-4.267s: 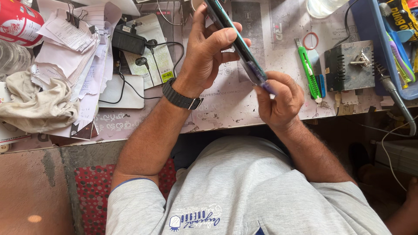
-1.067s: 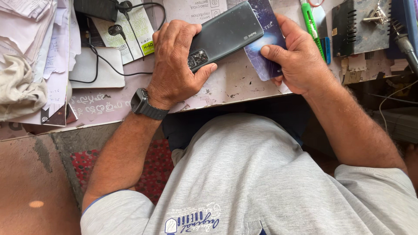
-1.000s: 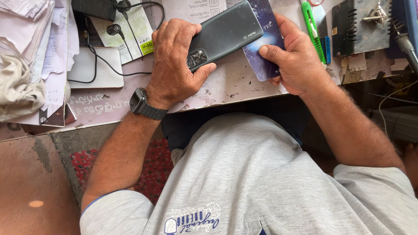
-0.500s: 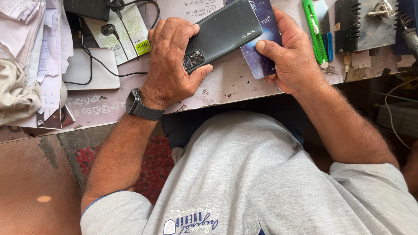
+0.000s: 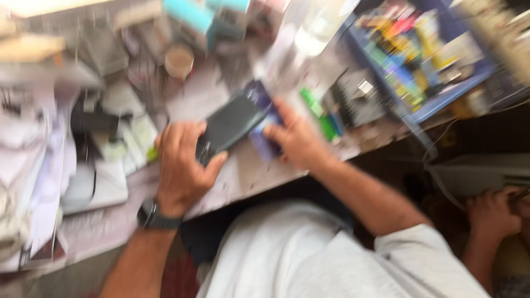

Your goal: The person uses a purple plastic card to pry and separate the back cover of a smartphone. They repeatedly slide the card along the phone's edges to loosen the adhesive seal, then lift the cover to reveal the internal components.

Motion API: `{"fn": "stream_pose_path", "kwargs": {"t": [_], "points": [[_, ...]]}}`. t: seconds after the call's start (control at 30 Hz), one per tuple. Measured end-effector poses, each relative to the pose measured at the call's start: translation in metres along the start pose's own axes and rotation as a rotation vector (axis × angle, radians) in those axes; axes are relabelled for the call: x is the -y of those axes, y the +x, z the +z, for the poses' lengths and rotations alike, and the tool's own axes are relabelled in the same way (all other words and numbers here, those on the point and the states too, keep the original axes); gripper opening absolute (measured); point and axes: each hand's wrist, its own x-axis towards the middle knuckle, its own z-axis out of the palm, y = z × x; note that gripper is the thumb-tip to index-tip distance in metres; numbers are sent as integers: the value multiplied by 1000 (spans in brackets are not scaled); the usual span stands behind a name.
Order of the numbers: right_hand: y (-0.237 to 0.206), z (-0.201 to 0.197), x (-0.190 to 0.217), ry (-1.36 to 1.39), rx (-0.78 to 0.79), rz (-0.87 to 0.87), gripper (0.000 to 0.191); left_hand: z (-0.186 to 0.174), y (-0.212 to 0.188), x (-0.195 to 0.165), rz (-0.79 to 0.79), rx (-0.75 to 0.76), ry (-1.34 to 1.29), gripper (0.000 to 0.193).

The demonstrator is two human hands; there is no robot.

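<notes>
The head view is blurred by motion. My left hand grips the lower end of a dark grey phone, back side up, held over the worktable. My right hand holds the phone's upper right side together with a bluish-purple flat piece lying under it. A dark watch sits on my left wrist.
Papers and a white pad lie at the left. A green cutter and a black metal part lie right of my hands. A blue tray of small tools stands at upper right. Another person's hand shows at lower right.
The camera swung up and right, bringing more of the table and another person's hand into view. Both hands keep their hold on the phone.
</notes>
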Motion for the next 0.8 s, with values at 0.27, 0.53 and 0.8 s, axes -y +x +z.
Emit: {"fn": "stream_pose_path", "kwargs": {"t": [0.27,0.53,0.8], "points": [[-25,-10,16,74,120,36,66,-6,-2,-9,10,-5,12,65],[-31,-25,15,-12,136,160,69,-4,-1,-3,29,27,-43,66],[-22,-16,9,137,148,144,66,-9,-4,8,76,59,-63,66]]}}
